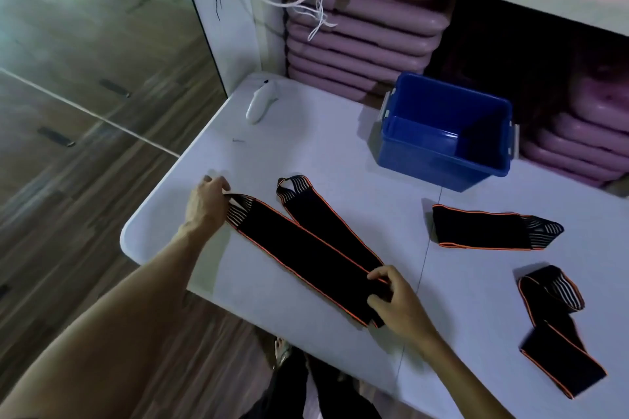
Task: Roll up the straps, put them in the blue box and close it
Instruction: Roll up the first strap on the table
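Hands [207,197] [396,299] pinch opposite ends of flat strap [299,248], arms outstretched.

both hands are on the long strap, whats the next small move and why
Probably start rolling from the near end: the right hand pinches that end of the flat strap, the left hand pins the looped far end, and the blue box sits open and empty.
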